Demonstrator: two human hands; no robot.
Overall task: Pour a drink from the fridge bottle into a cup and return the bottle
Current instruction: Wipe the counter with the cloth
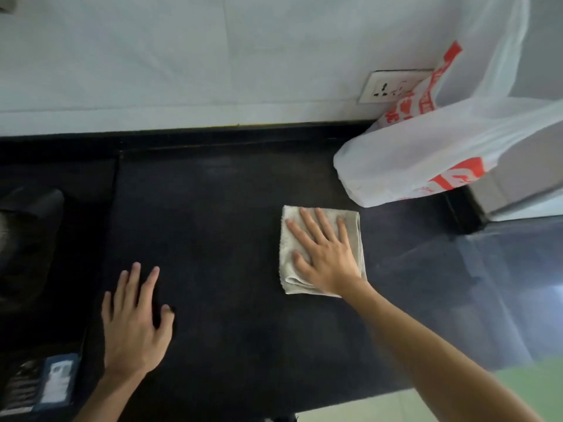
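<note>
Hands lie flat, fingers spread: right hand [327, 254] on cloth [289, 248], left hand [134, 321] on counter [228, 208].

Folded pale-grey cloth [288, 248], approx square, lies flat on black countertop [228, 208], right of centre, nearer back edge; R hand [326, 254] pressed flat on it w/ fingers spread.

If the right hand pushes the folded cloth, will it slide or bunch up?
The folded cloth probably slides, since the right hand lies flat across it on the smooth dark counter. It looks soft, so its loose edges may wrinkle.
</note>
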